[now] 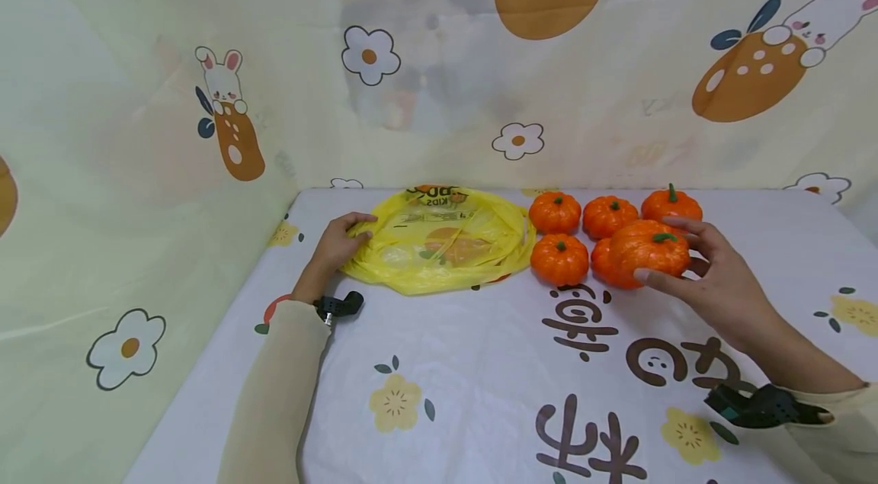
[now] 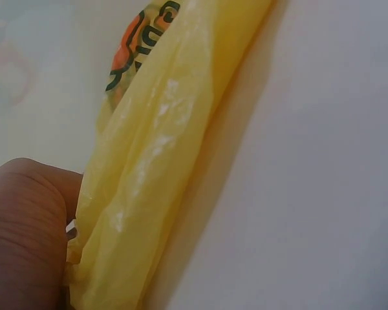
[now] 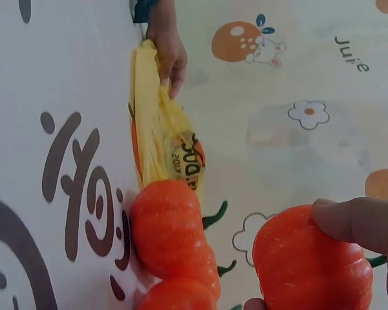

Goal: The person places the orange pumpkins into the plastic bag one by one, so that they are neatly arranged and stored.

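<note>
Cloth wall [image 1: 425,141]: pale, printed with rabbits and flowers, hung behind the desk [image 1: 466,377] and along its left. Desk cover white, also printed; goods laid toward the far edge.

Bag [image 1: 453,280]: yellow, thin, slack, spread in a rough oval. Its right edge lies close by the nearest pumpkins [image 1: 559,261]; touching or not, cannot tell. Contents, if any, cannot tell.

Right grip [image 1: 720,278]: thumb and fingers curled about one pumpkin [image 1: 645,251], up off the desk, in front of the group. Left grip [image 1: 334,244]: at the bag's left edge, plastic pinched between thumb and finger; one layer or two, cannot tell.

Group: at least five on the desk, three behind, two in front, one of these partly hidden by the pumpkin I hold.

Step in hand, by my judgement: one pumpkin lifted, bag edge steadied. Next move seems to call for a firm right hold, clearance over the neighbours, and a light left pinch, since thin film may slip or cling.

Stem [image 1: 664,238]: green, short, on the held pumpkin, pointing toward my palm side.
</note>
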`<state>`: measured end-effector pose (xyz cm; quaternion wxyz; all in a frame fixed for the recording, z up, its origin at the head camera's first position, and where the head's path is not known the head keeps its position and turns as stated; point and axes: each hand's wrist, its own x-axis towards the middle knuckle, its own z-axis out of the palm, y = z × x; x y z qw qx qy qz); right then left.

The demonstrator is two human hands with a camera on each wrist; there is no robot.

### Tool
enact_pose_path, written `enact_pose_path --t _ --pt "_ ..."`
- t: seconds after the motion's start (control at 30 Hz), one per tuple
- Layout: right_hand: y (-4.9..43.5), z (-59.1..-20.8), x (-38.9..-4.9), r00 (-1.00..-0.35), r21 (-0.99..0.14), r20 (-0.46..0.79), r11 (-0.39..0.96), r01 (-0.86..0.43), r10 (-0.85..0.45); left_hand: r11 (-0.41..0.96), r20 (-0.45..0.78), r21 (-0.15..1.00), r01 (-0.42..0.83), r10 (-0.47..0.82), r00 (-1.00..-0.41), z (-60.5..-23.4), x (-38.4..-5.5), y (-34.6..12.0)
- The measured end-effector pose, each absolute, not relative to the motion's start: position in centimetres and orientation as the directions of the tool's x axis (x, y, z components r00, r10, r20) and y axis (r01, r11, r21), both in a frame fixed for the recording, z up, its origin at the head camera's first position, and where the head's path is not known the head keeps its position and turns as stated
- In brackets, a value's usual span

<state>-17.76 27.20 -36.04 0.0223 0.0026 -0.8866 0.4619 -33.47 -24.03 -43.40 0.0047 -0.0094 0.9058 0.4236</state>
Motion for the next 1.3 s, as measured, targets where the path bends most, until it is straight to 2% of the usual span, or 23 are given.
enact_pose_path --t 0.63,1.3 --pt "22.8 -35.3 -17.7 -0.993 -0.841 0.024 0.535 -0.082 -0.115 0.642 -0.021 0.766 -0.029 -0.019 -1.000 -43.3 -33.5 -23.9" --pt "17.1 -35.2 -18.8 -0.981 -0.869 0.035 0.478 -0.125 -0.191 0.633 -0.034 0.773 -0.040 -0.021 -0.999 -43.6 -33.8 -24.1"
